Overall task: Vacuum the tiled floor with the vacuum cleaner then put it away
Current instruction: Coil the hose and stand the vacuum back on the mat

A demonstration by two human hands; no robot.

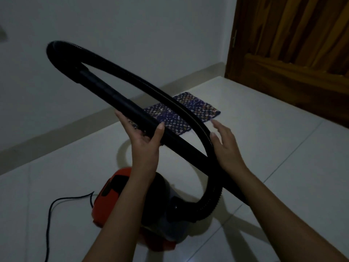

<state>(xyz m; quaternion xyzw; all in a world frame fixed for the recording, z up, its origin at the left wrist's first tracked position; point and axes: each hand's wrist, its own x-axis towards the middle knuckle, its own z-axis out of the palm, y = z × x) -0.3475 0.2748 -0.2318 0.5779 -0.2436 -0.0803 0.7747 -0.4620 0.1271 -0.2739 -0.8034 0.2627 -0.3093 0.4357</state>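
**Hands lifting the wand over the vacuum**

Left hand is gripping the black wand from below, thumb curling over the near side and fingers wrapping the far side. Right hand is hovering just right of it, fingers straight and spread, holding nothing; its thumb is lying right against the hose, though whether it is touching cannot be told.

The wand is slanting through the air from far left down to near right, its lower end passing behind the right forearm. The ribbed hose is looping off the wand's far end, running back above it, then curving down into the vacuum.

That vacuum, orange and black, is sitting on the white tiled floor directly below the hands, near the middle of the scene. Whether its casing is carrying a brand or label cannot be told in the dim light. A dark cord is trailing from its left side across the tiles toward the near left.

Farther off, a blue patterned mat is lying flat on the floor beside the skirting of a pale wall. A wooden door is standing at the far right.
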